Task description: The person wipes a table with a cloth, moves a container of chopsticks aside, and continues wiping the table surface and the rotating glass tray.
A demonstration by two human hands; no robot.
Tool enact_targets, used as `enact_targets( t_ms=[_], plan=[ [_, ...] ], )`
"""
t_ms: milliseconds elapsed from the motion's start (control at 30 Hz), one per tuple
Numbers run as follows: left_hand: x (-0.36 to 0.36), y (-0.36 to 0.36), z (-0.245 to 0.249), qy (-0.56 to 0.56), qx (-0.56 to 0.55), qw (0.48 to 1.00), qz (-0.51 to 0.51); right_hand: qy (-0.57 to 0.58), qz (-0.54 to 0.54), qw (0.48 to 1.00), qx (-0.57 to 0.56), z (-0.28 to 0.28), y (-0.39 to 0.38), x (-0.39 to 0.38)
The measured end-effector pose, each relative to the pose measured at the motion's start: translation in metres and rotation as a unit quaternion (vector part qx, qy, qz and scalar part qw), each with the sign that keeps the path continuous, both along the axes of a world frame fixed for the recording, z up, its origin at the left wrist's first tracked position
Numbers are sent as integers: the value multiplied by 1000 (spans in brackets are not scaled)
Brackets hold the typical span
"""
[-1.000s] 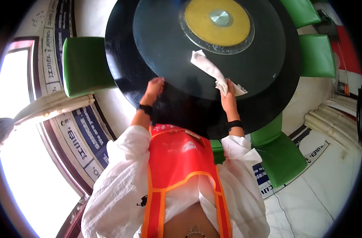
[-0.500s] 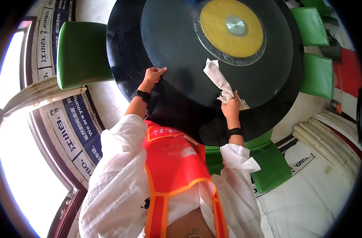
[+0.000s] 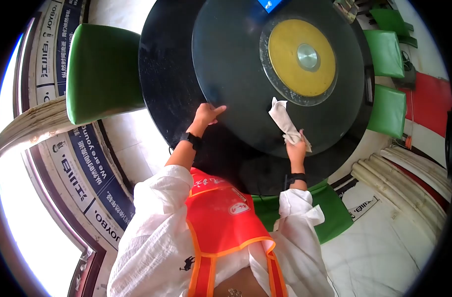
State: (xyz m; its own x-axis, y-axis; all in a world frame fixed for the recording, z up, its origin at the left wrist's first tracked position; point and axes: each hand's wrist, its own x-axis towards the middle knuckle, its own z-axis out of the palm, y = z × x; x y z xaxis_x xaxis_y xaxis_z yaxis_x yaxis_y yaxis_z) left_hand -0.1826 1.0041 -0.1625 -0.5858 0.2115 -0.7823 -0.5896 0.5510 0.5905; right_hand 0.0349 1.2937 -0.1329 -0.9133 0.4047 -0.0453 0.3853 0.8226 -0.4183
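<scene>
A large round black table (image 3: 166, 74) fills the upper middle of the head view, bearing a dark glass turntable (image 3: 231, 59) with a yellow disc (image 3: 295, 74) and a silvery hub at its centre. At the turntable's near left rim is my left hand (image 3: 206, 115), one digit stretched over the glass and the others curled at the edge. Closed around the lower end of a crumpled whitish cloth (image 3: 282, 119), my right hand (image 3: 296, 146) is over the near right part of the turntable. The cloth's free end points toward the yellow disc.
Green chairs stand left (image 3: 104, 74) and right (image 3: 386, 111) of the table, and another green seat (image 3: 330, 213) is close at my right side. A blue item (image 3: 270, 4) shows at the top edge. Bundled pale curtains (image 3: 394, 188) hang at the right.
My view has shifted, so the table sits lower and the blue item has come into sight. The left hand still meets the turntable's rim; the cloth is still in my right hand.
</scene>
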Motion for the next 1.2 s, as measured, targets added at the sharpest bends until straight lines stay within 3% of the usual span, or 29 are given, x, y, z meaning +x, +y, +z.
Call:
enact_targets(
  t_ms=[33, 67, 100, 133, 167, 200, 233, 267, 300, 367, 400, 433, 467, 500, 567, 633, 667, 700, 767, 867, 900, 1000, 1100, 1133, 1167, 1200],
  plan=[
    [2, -1, 1, -48, -3, 998, -34, 6, -91, 996, -5, -1, -13, -13],
    [7, -3, 3, -96, -6, 993, -66, -10, -69, 997, -40, 17, -28, -33],
    [21, -9, -7, -98, 0, 994, -58, 22, 34, 998, -45, -9, -26, -37],
    [38, -15, -28, -83, -33, 971, -220, -56, -19, 988, -140, 33, -59, -68],
    [42, -20, -37, -57, -70, 924, -371, -39, 11, 984, -171, 32, -79, -82],
    [56, -28, -26, -56, -13, 978, -200, -40, 51, 975, -210, 41, -98, -99],
    [77, -35, -11, -57, 48, 997, -22, 31, 171, 972, -155, 34, -113, -106],
    [92, -42, 1, -46, 90, 994, 28, 20, 230, 960, -156, 8, -121, -108],
    [107, -47, 9, -23, 84, 995, 52, 89, 250, 952, -151, 6, -137, -114],
    [142, -55, 17, -40, 111, 990, 83, 43, 303, 949, -80, 9, -154, -107],
    [158, -54, 23, -26, 105, 991, 83, 79, 301, 949, -55, 5, -156, -99],
    [171, -53, 26, -12, 101, 992, 80, 25, 284, 953, -102, 10, -155, -90],
    [182, -53, 7, 150, 46, 984, -89, 39, 296, 949, -98, 3, -148, -76],
    [197, -49, -12, 147, 42, 984, -91, 49, 306, 946, -92, -2, -140, -56],
    [210, -19, -18, 235, -54, 967, 81, -3, 328, 941, -83, 12, -127, -12],
    [214, 9, 10, 260, 6, 963, 65, -52, 407, 909, -79, 9, -113, 42],
    [220, 24, 6, 326, 11, 945, 30, -35, 455, 886, -84, 18, -111, 63],
    [225, 30, 19, 266, 28, 962, -61, -75, 477, 871, -87, 21, -110, 84],
    [240, 46, 35, 231, -82, 944, -221, -116, 494, 856, -100, 18, -105, 112],
    [266, 33, 7, 343, -134, 857, -362, -79, 467, 874, -105, 21, -101, 120],
    [267, 24, 8, 392, -173, 800, -419, -71, 464, 876, -113, 18, -103, 114],
    [265, 0, 20, 451, -188, 769, -412, -90, 355, 924, -115, 18, -113, 108],
    [264, -13, 3, 438, -247, 769, -395, -103, 268, 951, -113, -10, -123, 95],
    [258, -20, 9, 407, -277, 777, -392, -114, 196, 956, -189, -22, -125, 89],
    [249, -30, 19, 386, -315, 773, -393, -38, 127, 959, -250, -26, -133, 80],
    [243, -44, 12, 393, -335, 775, -365, -9, 120, 957, -262, -28, -137, 72]
  ],
)
